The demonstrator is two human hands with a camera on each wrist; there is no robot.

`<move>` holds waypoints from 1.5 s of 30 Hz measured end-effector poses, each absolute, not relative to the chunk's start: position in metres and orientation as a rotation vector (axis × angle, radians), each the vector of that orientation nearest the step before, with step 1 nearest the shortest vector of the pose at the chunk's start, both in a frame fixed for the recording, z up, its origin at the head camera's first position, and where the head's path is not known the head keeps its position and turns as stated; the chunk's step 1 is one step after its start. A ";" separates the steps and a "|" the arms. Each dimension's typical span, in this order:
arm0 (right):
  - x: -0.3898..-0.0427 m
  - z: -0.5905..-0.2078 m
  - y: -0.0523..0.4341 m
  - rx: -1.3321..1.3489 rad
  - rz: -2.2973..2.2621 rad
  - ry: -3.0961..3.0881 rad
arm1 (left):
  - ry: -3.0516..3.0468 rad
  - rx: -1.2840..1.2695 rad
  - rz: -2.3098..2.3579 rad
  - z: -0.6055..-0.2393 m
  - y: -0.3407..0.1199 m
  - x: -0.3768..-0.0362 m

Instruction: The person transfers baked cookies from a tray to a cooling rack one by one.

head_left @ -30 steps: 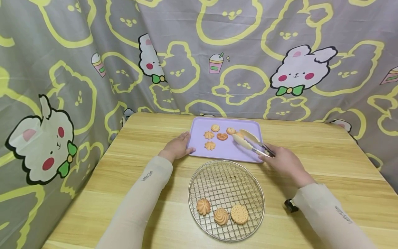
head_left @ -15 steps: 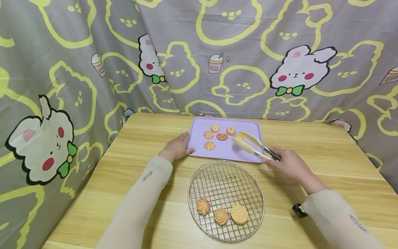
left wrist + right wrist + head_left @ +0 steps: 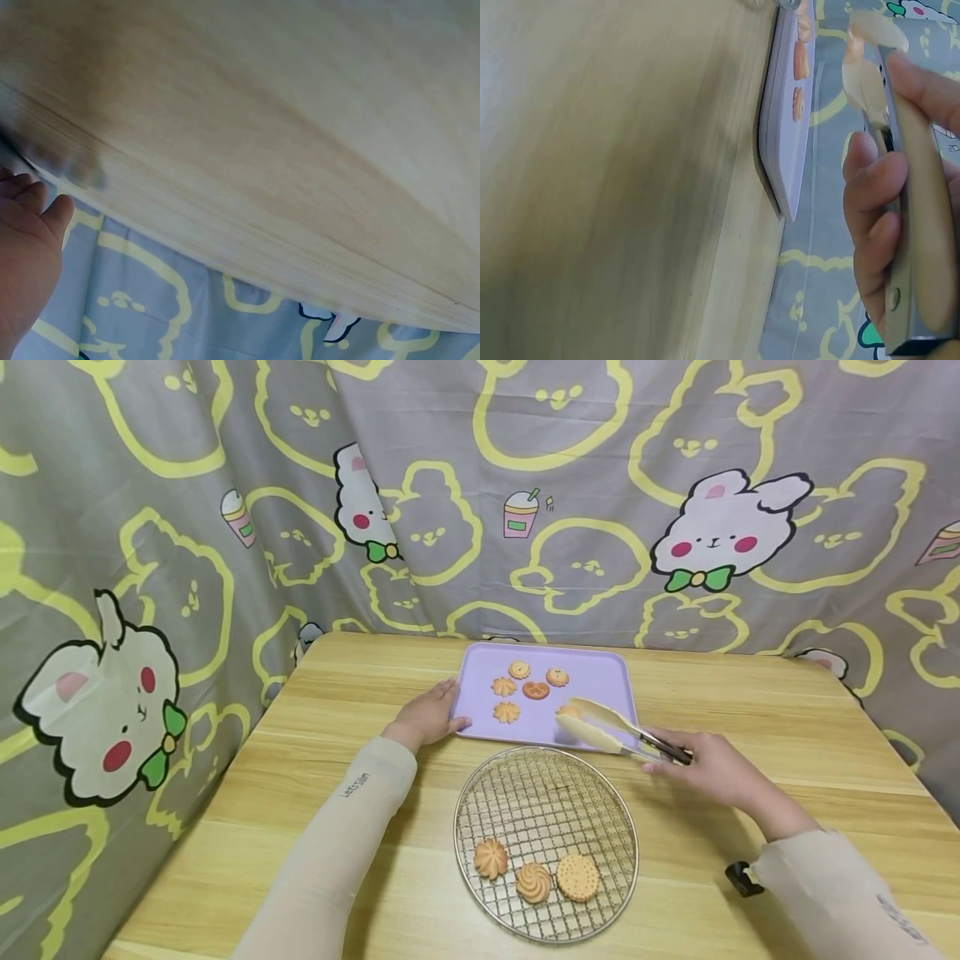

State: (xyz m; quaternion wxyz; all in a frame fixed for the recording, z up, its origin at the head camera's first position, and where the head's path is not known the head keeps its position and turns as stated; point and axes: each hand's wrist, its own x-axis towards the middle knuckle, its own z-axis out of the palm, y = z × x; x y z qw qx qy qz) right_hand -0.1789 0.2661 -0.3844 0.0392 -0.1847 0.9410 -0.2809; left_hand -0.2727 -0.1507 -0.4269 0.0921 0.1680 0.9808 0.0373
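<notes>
So, right hand (image 3: 718,770) wrapped around the handles of the long metal tongs with pale cream tips (image 3: 609,729), fingers curled and squeezing — tips pinched on a small golden cookie (image 3: 570,712), held just above the near right part of the flat lilac plastic tray (image 3: 617,670). Gripped far back on the handles, probably to keep the hand itself off the food. Long axis of the tongs running from the hand at right up and leftward, tips pointing toward the tray's middle, roughly level with a slight tilt. Left hand (image 3: 427,716) lying flat at the tray's left edge, fingers straight and close together, touching the rim — looks like bracing so the tray can't slide. Four more cookies (image 3: 536,690) bunched at the tray's far side. Nearer the body, round wire cooling rack (image 3: 546,778) on the light wooden table (image 3: 787,735), touching or nearly touching the tray's near edge, with three biscuits (image 3: 535,878) lined up along its near side.
</notes>
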 end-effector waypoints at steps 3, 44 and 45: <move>-0.176 -0.386 0.269 -0.609 -0.888 2.851 | 2.913 0.496 0.119 -0.427 -0.151 -0.273; -0.163 -0.395 0.311 -1.117 -1.211 2.290 | 2.914 0.483 0.106 -0.427 -0.150 -0.273; -0.163 -0.396 0.311 -1.121 -1.212 2.282 | 2.913 0.484 0.105 -0.427 -0.150 -0.273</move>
